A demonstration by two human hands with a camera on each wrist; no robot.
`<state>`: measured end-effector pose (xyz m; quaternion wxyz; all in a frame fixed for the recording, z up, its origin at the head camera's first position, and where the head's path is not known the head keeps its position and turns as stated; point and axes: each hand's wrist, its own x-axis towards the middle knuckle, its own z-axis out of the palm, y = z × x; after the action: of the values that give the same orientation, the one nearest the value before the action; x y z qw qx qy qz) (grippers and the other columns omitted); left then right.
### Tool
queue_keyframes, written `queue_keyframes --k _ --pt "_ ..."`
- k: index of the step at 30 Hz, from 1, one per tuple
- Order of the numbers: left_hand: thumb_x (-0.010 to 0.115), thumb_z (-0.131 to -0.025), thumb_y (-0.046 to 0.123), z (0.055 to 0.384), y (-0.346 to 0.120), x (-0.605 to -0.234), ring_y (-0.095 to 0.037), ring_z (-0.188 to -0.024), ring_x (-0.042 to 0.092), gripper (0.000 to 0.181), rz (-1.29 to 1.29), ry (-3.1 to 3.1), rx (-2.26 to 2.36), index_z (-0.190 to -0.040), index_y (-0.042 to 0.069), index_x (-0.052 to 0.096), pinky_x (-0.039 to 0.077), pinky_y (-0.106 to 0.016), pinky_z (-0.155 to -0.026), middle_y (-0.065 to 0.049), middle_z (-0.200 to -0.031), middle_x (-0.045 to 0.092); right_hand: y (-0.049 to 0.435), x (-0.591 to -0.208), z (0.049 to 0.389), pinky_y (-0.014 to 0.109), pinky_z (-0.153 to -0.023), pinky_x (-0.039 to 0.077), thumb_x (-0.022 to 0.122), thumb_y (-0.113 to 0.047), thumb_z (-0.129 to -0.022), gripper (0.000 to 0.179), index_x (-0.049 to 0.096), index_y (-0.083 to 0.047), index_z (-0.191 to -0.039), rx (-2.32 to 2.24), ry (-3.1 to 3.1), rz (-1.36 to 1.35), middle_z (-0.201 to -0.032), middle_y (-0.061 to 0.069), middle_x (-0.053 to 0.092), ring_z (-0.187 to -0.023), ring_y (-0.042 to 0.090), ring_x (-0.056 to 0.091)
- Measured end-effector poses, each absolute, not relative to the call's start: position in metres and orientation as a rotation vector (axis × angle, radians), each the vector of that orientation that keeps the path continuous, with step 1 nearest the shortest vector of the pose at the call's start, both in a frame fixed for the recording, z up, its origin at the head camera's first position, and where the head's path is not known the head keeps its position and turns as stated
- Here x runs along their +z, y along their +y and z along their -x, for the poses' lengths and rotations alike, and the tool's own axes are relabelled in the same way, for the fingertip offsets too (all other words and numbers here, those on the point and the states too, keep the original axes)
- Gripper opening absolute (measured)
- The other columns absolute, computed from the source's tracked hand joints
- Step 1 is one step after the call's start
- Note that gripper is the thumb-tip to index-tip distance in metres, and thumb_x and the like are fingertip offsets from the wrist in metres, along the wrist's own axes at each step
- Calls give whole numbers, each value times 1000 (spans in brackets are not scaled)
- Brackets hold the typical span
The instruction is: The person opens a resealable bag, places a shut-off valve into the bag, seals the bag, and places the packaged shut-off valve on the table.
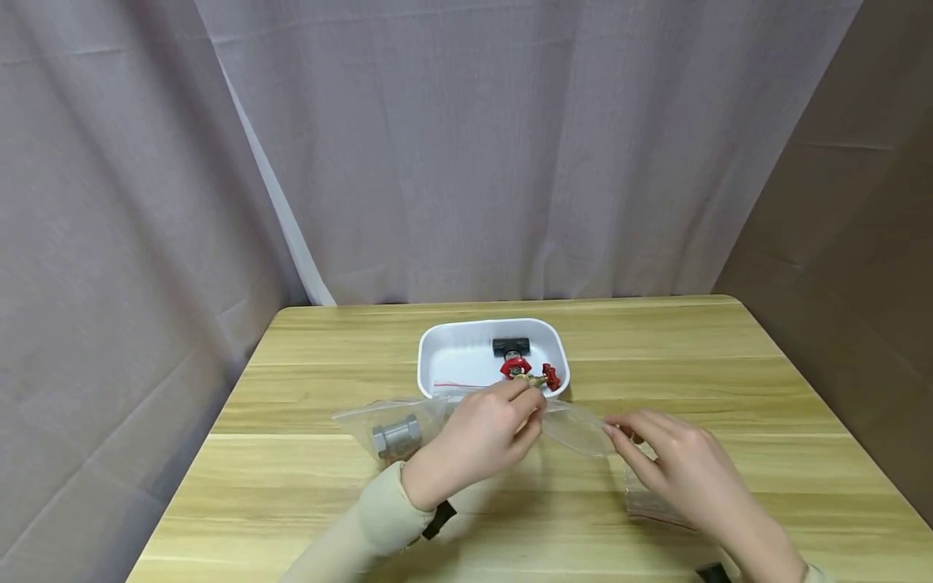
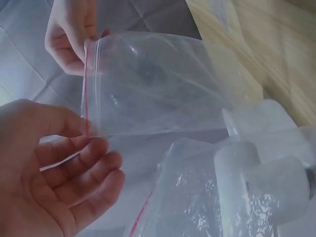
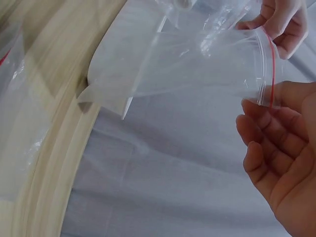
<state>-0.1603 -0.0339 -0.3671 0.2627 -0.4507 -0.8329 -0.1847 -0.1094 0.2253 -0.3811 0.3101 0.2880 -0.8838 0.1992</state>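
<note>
A clear zip bag (image 2: 153, 84) with a red line along its zip edge is stretched between the two hands. My left hand (image 1: 484, 429) pinches one corner of that edge between thumb and fingertips. At the other corner, my right hand (image 1: 674, 461) pinches it the same way, as the right wrist view confirms. The bag looks flat, and I see nothing inside it. Left of my left wrist lies a second zip bag (image 1: 357, 417) holding a grey pipe fitting (image 1: 397, 437), which looks whitish in the left wrist view.
A white tray (image 1: 445, 356) stands beyond the left hand. In it are a black fitting with a red handle (image 1: 512, 348) and a brass valve with a red handle (image 1: 551, 376). Another clear bag (image 1: 656, 506) lies under the right hand. Curtains hang behind the wooden table (image 1: 350, 356).
</note>
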Motion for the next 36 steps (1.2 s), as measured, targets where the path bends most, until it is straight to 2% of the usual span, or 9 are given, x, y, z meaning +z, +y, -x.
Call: queue_keyframes --k 5,11,15,20,23,30,36 --pt "69 -91 13 156 -35 -365 -14 -87 58 11 1293 -2154 -436 -103 11 68 50 -25 -79 2 -96 62 220 -379 113 18 -56 49 76 -13 -88 8 76 -16 -96 557 -2330 -745 -86 -9 72 -67 2 62" --pt "72 -92 22 151 -29 -366 -14 -97 57 16 1449 -2035 -249 -106 14 71 47 -24 -92 3 -104 63 213 -375 116 19 -57 49 77 -9 -85 16 76 -18 -98 573 -2303 -743 -88 -11 72 -68 3 63" --pt "68 -95 23 150 -28 -370 -12 -97 58 11 1468 -2043 -138 -103 17 72 47 -24 -86 6 -102 64 210 -375 118 18 -57 49 77 -10 -86 14 77 -17 -98 592 -2273 -759 -90 -9 73 -69 5 64" --pt "63 -97 16 150 -27 -374 -11 -93 57 11 1453 -2052 -84 -98 20 73 44 -24 -78 9 -96 65 207 -376 120 17 -56 48 77 -9 -86 15 76 -17 -98 605 -2284 -766 -90 -8 73 -69 5 64" --pt "64 -97 14 149 -27 -373 -11 -93 57 11 1463 -2074 -103 -98 20 73 43 -24 -79 10 -96 65 206 -375 121 18 -56 49 78 -5 -82 21 76 -17 -99 592 -2302 -766 -91 -8 74 -70 4 64" --pt "64 -96 13 149 -28 -372 -10 -93 56 12 1472 -2079 -98 -98 21 72 43 -24 -79 9 -95 65 203 -377 126 14 -52 41 79 -9 -79 23 75 -16 -101 543 -2358 -785 -77 -16 65 -65 -4 54" --pt "66 -95 13 148 -29 -374 -10 -95 57 12 1505 -2091 -99 -100 22 73 42 -24 -81 10 -98 65 201 -376 128 13 -50 40 78 -8 -82 17 75 -14 -97 570 -2376 -763 -76 -11 68 -60 -5 50"
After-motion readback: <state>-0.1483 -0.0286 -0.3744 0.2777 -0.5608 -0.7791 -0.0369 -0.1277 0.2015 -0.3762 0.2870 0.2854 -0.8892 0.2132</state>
